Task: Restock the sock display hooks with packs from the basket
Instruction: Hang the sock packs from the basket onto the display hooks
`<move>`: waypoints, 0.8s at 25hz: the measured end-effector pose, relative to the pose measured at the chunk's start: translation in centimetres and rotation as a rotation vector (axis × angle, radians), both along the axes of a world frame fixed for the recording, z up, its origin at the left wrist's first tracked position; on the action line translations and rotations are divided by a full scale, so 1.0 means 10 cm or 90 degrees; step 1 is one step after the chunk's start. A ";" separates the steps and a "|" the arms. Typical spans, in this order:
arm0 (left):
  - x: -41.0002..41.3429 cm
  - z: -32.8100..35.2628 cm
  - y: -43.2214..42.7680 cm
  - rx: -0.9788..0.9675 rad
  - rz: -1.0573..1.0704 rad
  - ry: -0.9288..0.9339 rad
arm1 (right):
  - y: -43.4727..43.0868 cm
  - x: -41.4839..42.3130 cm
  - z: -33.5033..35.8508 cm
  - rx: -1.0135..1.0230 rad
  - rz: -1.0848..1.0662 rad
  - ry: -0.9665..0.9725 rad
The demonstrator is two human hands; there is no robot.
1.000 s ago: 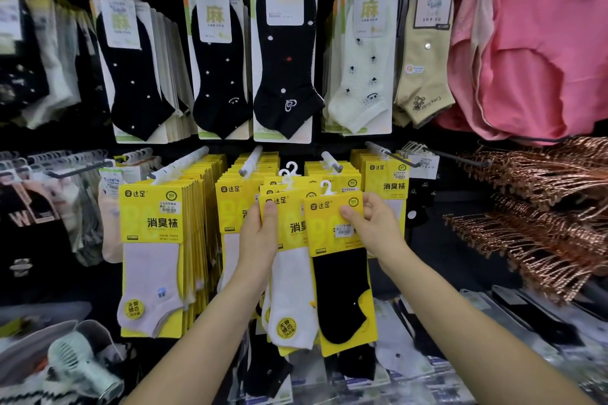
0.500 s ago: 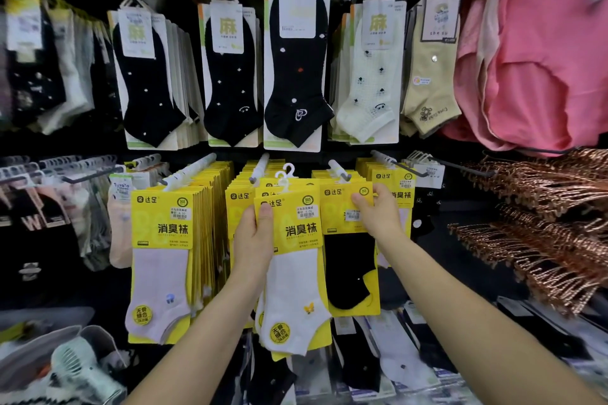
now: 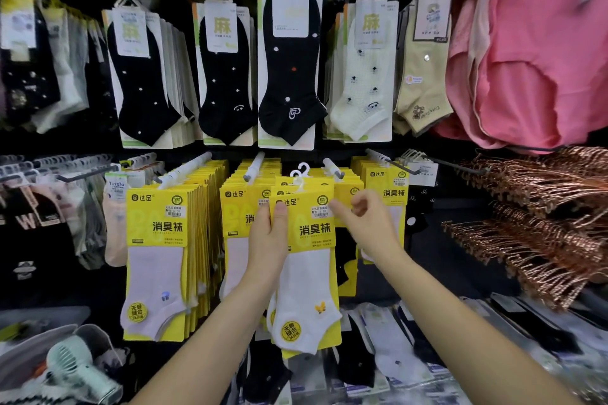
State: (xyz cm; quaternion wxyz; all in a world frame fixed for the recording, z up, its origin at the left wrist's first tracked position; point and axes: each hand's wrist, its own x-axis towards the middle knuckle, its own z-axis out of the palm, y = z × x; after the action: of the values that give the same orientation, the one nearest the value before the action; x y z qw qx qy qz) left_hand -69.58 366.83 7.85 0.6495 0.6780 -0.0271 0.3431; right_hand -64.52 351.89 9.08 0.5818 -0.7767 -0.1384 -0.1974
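Observation:
My left hand [image 3: 268,237] grips a small stack of yellow sock packs [image 3: 307,260], white sock in front, thumb on the card's left edge. Their white plastic hooks [image 3: 300,173] stand just left of a white display peg [image 3: 333,168]. My right hand [image 3: 367,223] hovers to the right of the stack, blurred, fingers loosely curled and holding nothing. Behind the stack hangs a yellow pack with a black sock [image 3: 347,242], mostly hidden. More yellow packs fill the pegs to the left [image 3: 158,256] and right [image 3: 390,187]. No basket is in view.
An upper row of black and pale socks [image 3: 289,76] hangs above. Pink garments [image 3: 543,59] and copper wire hangers [image 3: 543,217] fill the right. A mint hand-held fan [image 3: 75,368] lies at lower left. Flat sock packs [image 3: 388,352] lie below.
My right hand has let go of the black-sock pack, which now hangs behind the stack. My left hand has raised its packs slightly towards the peg.

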 end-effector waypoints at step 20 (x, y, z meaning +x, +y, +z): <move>-0.04 -0.07 0.28 0.011 0.067 0.028 | -0.19 0.23 0.05 0.044 -0.016 0.076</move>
State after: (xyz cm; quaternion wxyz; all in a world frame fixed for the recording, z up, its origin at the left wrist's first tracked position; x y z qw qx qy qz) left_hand -70.03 369.67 7.14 0.6253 0.6914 0.0197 0.3614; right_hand -62.20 350.03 9.57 0.6130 -0.7682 -0.0868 -0.1631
